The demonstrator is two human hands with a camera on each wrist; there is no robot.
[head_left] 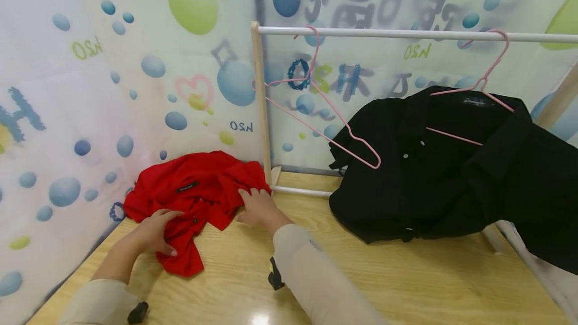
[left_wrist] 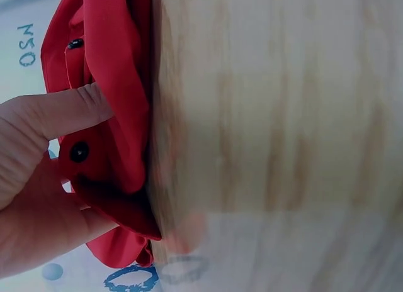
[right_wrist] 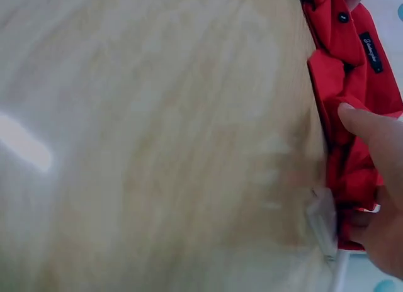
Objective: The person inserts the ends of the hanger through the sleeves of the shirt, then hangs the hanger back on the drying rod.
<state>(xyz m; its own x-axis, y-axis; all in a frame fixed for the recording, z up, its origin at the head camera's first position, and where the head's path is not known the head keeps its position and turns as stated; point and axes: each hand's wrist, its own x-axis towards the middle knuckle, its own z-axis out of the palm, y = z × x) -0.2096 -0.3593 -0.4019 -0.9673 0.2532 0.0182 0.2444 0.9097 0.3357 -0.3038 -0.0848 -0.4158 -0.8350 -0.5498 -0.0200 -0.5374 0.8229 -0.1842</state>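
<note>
A crumpled red shirt with dark buttons and a black neck label lies on the wooden table by the wall. My left hand grips its near left part; in the left wrist view the thumb lies over the cloth and the fingers go in behind a fold with a button. At the shirt's right end, my right hand holds the fabric, its thumb on top and its other fingers partly hidden in the folds.
A rack with a white rail and a wooden post stands behind. From the rail hang a bare pink hanger and a black shirt on another pink hanger. A patterned wall sheet borders the table.
</note>
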